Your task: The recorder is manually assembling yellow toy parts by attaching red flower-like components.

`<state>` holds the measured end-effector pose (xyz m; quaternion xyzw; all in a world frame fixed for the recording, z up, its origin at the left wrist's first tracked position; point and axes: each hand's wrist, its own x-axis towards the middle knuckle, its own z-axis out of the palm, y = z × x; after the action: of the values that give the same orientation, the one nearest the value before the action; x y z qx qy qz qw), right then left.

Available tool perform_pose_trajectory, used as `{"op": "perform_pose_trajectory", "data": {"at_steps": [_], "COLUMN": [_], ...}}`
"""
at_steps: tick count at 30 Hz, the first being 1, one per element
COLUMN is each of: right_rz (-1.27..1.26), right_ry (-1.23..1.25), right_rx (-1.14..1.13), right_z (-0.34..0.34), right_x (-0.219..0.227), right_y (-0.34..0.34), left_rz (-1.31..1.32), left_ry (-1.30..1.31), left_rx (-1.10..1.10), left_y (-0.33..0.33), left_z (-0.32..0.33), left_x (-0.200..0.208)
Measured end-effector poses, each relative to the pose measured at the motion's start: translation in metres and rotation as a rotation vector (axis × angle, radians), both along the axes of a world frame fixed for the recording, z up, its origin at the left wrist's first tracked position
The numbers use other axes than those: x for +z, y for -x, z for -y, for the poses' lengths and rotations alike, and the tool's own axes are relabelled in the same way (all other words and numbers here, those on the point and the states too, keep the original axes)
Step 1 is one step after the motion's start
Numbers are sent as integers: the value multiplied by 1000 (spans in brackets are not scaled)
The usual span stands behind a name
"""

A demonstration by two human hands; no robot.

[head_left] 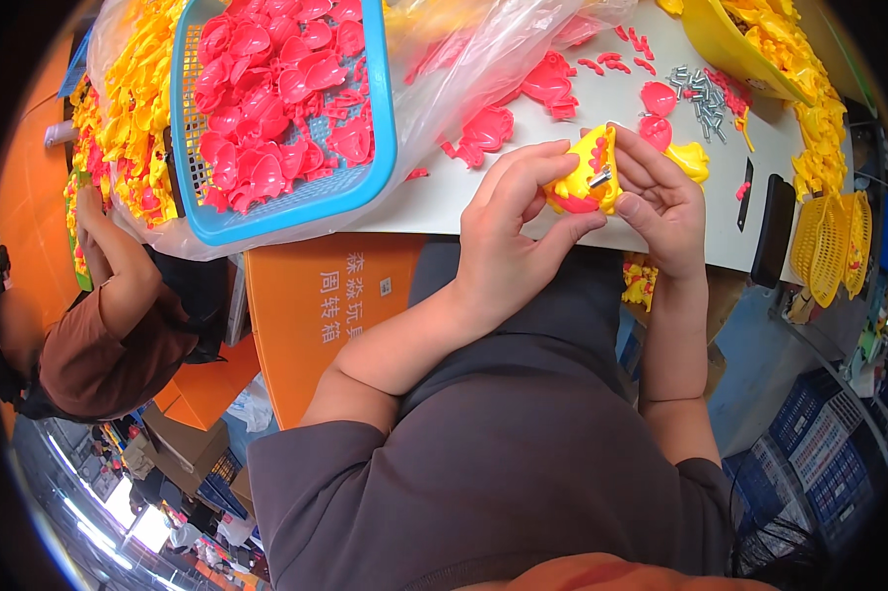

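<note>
A small yellow plastic toy part [565, 190] with pink pieces along it is held up over the near edge of the table. My left hand [513, 227] grips its left side between thumb and fingers. From the right, my right hand [668, 207] closes on the same part, thumb against its lower side. A short silver metal pin [601, 177] shows on the part's face. Just beyond the hands lie two pink cup-shaped pieces [657, 98], a yellow part [690, 161] and a pile of silver pins [702, 98].
A blue basket [387, 138] of pink shells stands at the left, on clear plastic sheeting. Yellow parts [143, 79] heap beyond it. More pink pieces [488, 131] lie on the white table [444, 202]. Yellow baskets [818, 246] are at the right. A co-worker [119, 345] works at the left.
</note>
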<state>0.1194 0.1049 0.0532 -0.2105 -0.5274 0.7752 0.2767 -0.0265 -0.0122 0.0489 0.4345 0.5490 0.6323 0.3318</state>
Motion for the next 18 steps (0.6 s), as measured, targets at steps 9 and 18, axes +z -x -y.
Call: {"op": "perform_pose_trajectory", "data": {"at_steps": [9,18], "right_rz": [-9,165], "right_ry": [-10,-299], "right_rx": [52,189], "right_z": [-1,5], "right_x": [3,7], "right_y": [2,5], "left_rz": [-340,-384], "left_ry": [-1,16], "left_rx": [39,111], "left_y": [8,2], "left_z": [0,1], "left_x": [9,3]}}
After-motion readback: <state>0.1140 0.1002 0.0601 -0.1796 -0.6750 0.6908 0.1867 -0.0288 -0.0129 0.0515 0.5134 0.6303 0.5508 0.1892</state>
